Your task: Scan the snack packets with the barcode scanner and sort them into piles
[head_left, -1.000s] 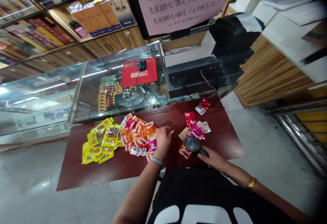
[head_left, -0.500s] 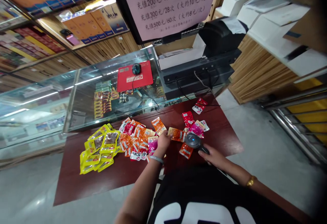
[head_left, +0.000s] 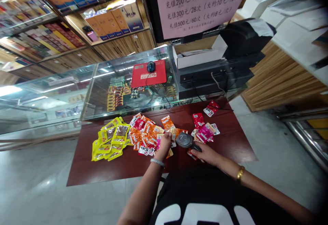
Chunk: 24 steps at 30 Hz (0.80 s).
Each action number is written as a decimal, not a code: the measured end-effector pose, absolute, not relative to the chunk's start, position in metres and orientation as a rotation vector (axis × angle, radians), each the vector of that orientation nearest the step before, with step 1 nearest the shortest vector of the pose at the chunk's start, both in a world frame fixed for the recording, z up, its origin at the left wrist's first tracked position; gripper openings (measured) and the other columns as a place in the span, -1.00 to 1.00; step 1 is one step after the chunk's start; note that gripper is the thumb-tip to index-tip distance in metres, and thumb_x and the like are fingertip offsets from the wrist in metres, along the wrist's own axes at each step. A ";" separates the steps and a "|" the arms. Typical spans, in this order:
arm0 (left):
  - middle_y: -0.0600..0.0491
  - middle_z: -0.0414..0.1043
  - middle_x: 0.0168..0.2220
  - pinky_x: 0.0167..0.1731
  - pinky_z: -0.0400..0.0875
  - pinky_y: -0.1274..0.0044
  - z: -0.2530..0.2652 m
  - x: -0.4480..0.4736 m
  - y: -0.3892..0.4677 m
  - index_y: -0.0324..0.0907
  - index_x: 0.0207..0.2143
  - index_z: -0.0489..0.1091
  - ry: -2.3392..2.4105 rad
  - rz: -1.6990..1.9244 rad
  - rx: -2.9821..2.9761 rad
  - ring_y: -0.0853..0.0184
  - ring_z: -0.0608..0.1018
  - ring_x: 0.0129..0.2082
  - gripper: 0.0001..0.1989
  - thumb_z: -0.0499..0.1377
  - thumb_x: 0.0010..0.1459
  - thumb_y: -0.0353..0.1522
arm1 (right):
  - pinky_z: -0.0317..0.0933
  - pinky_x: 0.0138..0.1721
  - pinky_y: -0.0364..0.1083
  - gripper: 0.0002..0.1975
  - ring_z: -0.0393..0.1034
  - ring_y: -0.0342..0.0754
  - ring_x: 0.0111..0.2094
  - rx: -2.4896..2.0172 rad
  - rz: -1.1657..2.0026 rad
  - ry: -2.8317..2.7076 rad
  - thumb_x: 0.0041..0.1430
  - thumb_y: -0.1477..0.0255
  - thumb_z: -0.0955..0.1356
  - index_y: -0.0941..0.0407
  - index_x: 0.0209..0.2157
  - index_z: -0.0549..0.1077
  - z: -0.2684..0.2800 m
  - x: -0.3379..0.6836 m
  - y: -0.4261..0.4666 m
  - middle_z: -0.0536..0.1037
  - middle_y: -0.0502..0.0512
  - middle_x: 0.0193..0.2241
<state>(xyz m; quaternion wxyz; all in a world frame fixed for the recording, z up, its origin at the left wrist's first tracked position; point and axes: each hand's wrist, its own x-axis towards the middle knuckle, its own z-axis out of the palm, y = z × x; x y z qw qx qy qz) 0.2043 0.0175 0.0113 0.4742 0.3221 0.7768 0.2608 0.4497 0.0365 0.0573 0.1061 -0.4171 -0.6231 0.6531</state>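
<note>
My right hand [head_left: 206, 154] is wrapped round the handle of a dark grey barcode scanner [head_left: 185, 140]. The scanner head is over the middle of the brown tabletop, close to my left hand [head_left: 164, 145]. My left hand is closed in a pinch on the pale end of an orange snack packet [head_left: 181, 131], part of which the scanner hides. Left of it lies a heap of orange, pink and white packets [head_left: 148, 132], and beyond that a pile of yellow packets [head_left: 112, 139]. Pink and red packets [head_left: 205, 132] lie to the right. Another packet is mostly covered by my right hand.
Behind the brown tabletop [head_left: 102, 172] stands a glass display counter [head_left: 94, 95] with a red mouse pad [head_left: 160, 76] and black mouse [head_left: 151, 66]. A white open box [head_left: 202, 59] sits on dark equipment below a monitor bearing a pink price sheet [head_left: 200, 6]. A cable trails onto the tabletop.
The view has swung left. The scanner has moved left over the tabletop, nearer my left hand, and now covers more of the orange packet. My left hand stays pinched.
</note>
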 end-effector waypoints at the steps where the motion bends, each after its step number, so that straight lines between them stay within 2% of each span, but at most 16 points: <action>1: -0.04 0.50 -0.44 -0.43 0.34 0.54 0.015 0.198 0.016 -0.24 -0.34 0.44 1.909 0.628 0.796 0.33 0.50 -0.47 -0.69 -0.02 0.25 -0.26 | 0.33 -0.10 0.04 -0.54 0.48 0.11 -0.20 -1.233 1.932 -1.827 0.19 0.09 0.36 0.15 -0.05 0.50 0.059 0.451 0.036 0.60 0.13 -0.26; 3: -0.06 0.52 -0.38 -0.31 0.38 0.48 0.021 0.184 0.013 -0.22 -0.32 0.45 2.045 0.580 0.872 0.26 0.53 -0.36 -0.71 0.00 0.25 -0.26 | 0.32 -0.08 0.04 -0.53 0.47 0.12 -0.17 -1.242 1.932 -1.787 0.17 0.08 0.37 0.16 -0.06 0.50 0.063 0.455 0.037 0.60 0.15 -0.23; 5: -0.11 0.54 -0.23 -0.13 0.37 0.38 0.027 0.170 0.017 -0.20 -0.19 0.47 2.300 0.531 1.040 0.17 0.54 -0.18 -0.74 0.06 0.22 -0.27 | 0.32 -0.10 0.01 -0.50 0.47 0.11 -0.16 -1.265 1.908 -1.718 0.13 0.06 0.39 0.15 -0.05 0.49 0.067 0.461 0.037 0.60 0.16 -0.20; 7: -0.16 0.52 -0.11 0.03 0.30 0.30 0.029 0.165 0.029 -0.20 -0.07 0.45 2.465 0.511 1.229 0.11 0.50 -0.03 -0.70 0.10 0.19 -0.28 | 0.33 -0.28 -0.06 -0.46 0.46 0.05 -0.29 -1.352 1.911 -1.622 0.11 0.01 0.38 0.14 -0.05 0.46 0.070 0.469 0.036 0.58 0.11 -0.33; 9: -0.16 0.53 -0.09 0.06 0.29 0.30 0.028 0.177 0.050 -0.20 -0.07 0.47 2.372 0.517 1.334 0.11 0.50 -0.01 -0.70 0.11 0.19 -0.29 | 0.22 -0.52 -0.14 -0.42 0.34 -0.07 -0.53 -1.479 1.955 -1.508 0.08 -0.05 0.37 0.15 -0.08 0.43 0.071 0.479 0.035 0.46 -0.02 -0.54; 11: -0.13 0.56 -0.12 0.00 0.35 0.37 0.021 0.204 0.076 -0.19 -0.13 0.51 2.121 0.528 1.307 0.17 0.54 -0.08 -0.75 0.13 0.19 -0.31 | 0.06 -0.63 -0.18 -0.39 0.18 -0.16 -0.66 -1.563 1.990 -1.397 0.06 -0.10 0.36 0.14 -0.12 0.39 0.070 0.488 0.034 0.30 -0.15 -0.64; 13: -0.12 0.58 -0.13 -0.06 0.38 0.44 0.010 0.239 0.101 -0.22 -0.15 0.53 1.905 0.552 1.175 0.24 0.57 -0.15 -0.76 0.17 0.17 -0.32 | 0.02 -0.64 -0.19 -0.39 0.12 -0.20 -0.69 -1.595 1.992 -1.317 0.03 -0.12 0.36 0.13 -0.15 0.36 0.069 0.497 0.033 0.25 -0.19 -0.65; 19: -0.01 0.56 -0.46 -0.34 0.39 0.55 -0.021 0.313 0.143 -0.25 -0.33 0.56 1.791 0.487 1.018 0.35 0.54 -0.44 -0.78 0.25 0.10 -0.25 | 0.05 -0.63 -0.18 -0.37 0.15 -0.19 -0.69 -1.631 1.949 -1.176 0.01 -0.14 0.36 0.11 -0.14 0.34 0.064 0.518 0.031 0.27 -0.19 -0.66; 22: 0.00 0.53 -0.49 -0.40 0.34 0.56 -0.025 0.319 0.148 -0.24 -0.38 0.54 1.819 0.469 1.008 0.38 0.49 -0.50 -0.79 0.22 0.13 -0.27 | 0.05 -0.63 -0.17 -0.35 0.17 -0.17 -0.69 -1.630 1.945 -1.141 0.02 -0.13 0.36 0.11 -0.08 0.34 0.064 0.523 0.031 0.28 -0.18 -0.66; 24: -0.01 0.53 -0.45 -0.41 0.31 0.57 -0.023 0.314 0.146 -0.24 -0.34 0.52 1.833 0.475 1.002 0.39 0.47 -0.51 -0.80 0.16 0.17 -0.30 | 0.06 -0.63 -0.16 -0.33 0.17 -0.16 -0.69 -1.627 1.954 -1.126 0.01 -0.13 0.37 0.11 -0.06 0.34 0.066 0.524 0.033 0.28 -0.18 -0.66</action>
